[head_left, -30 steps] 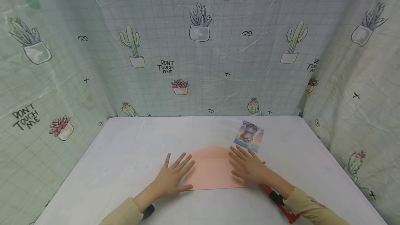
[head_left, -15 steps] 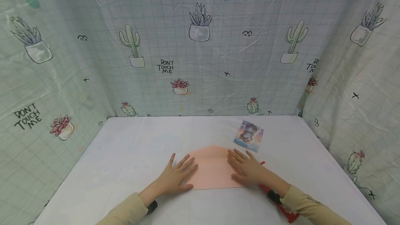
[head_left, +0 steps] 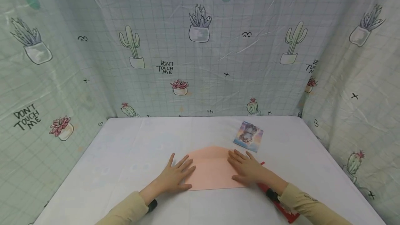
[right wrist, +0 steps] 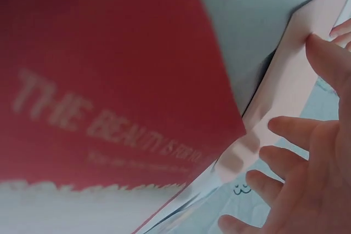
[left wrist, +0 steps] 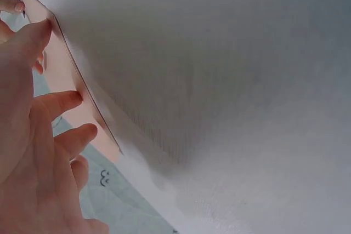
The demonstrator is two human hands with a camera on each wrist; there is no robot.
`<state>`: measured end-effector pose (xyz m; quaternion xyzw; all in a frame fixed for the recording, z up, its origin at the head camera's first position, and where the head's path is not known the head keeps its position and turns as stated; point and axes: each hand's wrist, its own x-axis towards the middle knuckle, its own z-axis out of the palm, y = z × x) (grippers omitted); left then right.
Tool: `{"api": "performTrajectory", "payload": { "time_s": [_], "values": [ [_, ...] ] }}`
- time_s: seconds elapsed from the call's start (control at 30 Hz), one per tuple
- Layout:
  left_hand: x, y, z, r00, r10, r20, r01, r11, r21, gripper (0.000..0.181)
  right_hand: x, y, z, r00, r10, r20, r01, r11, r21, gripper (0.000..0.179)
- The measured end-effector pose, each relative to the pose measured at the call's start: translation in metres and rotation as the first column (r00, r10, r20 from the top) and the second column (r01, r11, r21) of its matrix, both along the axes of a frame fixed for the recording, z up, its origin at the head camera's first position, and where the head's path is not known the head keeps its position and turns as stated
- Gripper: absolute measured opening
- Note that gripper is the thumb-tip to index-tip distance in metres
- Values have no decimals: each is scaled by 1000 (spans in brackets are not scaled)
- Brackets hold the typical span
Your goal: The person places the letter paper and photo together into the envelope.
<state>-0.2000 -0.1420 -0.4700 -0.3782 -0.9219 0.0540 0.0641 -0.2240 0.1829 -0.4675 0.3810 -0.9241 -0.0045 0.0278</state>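
Observation:
A peach-pink envelope (head_left: 212, 173) lies flat on the white table, its pointed flap spread toward the far side. My left hand (head_left: 175, 176) rests on its left edge with the fingers straight and spread. On its right side lies my right hand (head_left: 247, 168), fingers extended and the thumb pointing inward. In the left wrist view several fingertips touch the envelope (left wrist: 66, 75) along its edge. The right wrist view shows the fingers of the right hand (right wrist: 315, 152) on or just over the envelope (right wrist: 279, 89). Neither hand grips anything.
A picture card (head_left: 249, 136) with a grey animal lies beyond my right hand. Under the right forearm is a red flat item (head_left: 285, 213); in the right wrist view this red surface (right wrist: 109, 42) bears white lettering. Patterned cloth (head_left: 200, 61) surrounds the white table (head_left: 140, 138).
My left hand has shifted slightly right and settled against the envelope. My right hand has moved down a little onto the right side. The envelope has barely moved.

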Motion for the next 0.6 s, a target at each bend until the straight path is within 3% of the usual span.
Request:
{"api": "performTrajectory", "payload": {
  "time_s": [0.17,0.4,0.6],
  "values": [
    [-1,0,6,999,-4,34,5,1000,-27,60,-3,1,-2,1000,-7,26,7,1000,10,67],
    [-5,-1,13,991,40,126,-35,999,-38,64,-7,2,-2,993,-30,110,30,1000,-5,69],
    [-7,-5,10,994,35,106,-31,999,-33,66,-11,2,-3,985,-46,169,51,998,-27,72]
  ]
}}
